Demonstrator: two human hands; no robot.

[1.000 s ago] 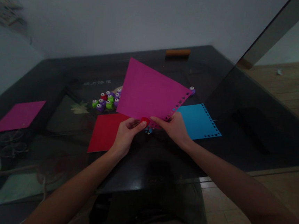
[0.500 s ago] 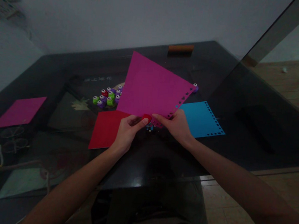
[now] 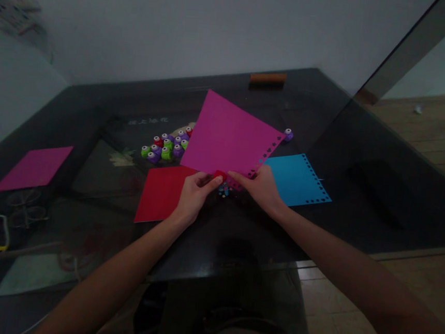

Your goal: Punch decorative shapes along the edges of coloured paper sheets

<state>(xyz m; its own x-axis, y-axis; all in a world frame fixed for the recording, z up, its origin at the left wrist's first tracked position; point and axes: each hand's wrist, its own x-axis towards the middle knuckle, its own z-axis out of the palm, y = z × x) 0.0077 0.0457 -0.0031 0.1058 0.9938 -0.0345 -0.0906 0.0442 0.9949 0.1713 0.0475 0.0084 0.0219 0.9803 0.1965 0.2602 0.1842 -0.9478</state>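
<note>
My left hand (image 3: 193,194) is closed on a small red craft punch (image 3: 220,175), thumb on top, at the near edge of a magenta sheet of paper (image 3: 231,136). My right hand (image 3: 261,188) pinches that sheet near its lower right edge, where a row of small shaped holes runs up to the right corner. Small punched-out bits (image 3: 224,190) lie on the table below the punch. Partly under the left hand is a red sheet (image 3: 161,193). Beside the right hand rests a blue sheet (image 3: 293,178) with holes along two edges.
Several purple, green and red punches (image 3: 166,146) stand left of the magenta sheet. One purple punch (image 3: 288,135) is at its right corner. A second magenta sheet (image 3: 33,167) lies far left on the dark glossy table (image 3: 198,263). A brown cylinder (image 3: 268,78) lies near the wall.
The camera view has shifted slightly. The magenta sheet's far corner has swung a little right and nearer. Both hands keep their hold on the punch and the paper.
</note>
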